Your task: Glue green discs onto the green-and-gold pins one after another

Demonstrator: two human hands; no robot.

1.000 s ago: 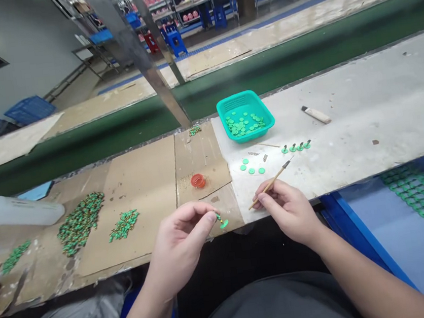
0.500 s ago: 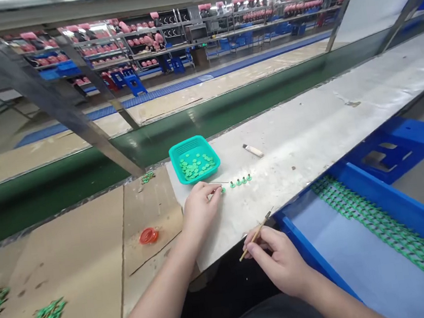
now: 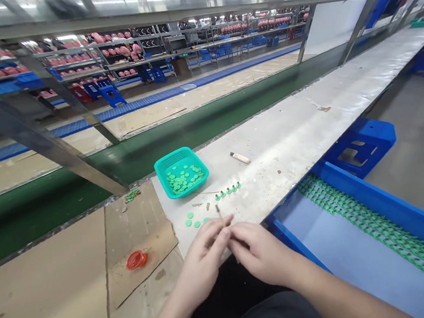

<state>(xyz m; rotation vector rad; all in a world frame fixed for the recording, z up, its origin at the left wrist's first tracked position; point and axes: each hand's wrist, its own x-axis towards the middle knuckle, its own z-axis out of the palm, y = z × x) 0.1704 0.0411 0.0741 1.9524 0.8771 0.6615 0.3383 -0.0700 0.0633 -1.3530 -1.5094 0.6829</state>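
Two bare hands (image 3: 230,251) meet above the desk (image 3: 273,157), fingers (image 3: 220,232) closed together; we cannot tell what they hold.
Four green discs (image 3: 190,215) nearby: we judge them light, best pinched by the rim.

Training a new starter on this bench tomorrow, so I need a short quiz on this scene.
1. True or false: the person's left hand and right hand are held far apart.
2. Multiple choice: the heap of green discs lies in: A, a teal plastic basket; B, a red-orange lid; C, a cardboard tray.
3. Fill in the blank: the blue bin holding green strands stands on the person's ____ side.

Key: 1 false; 2 A; 3 right.
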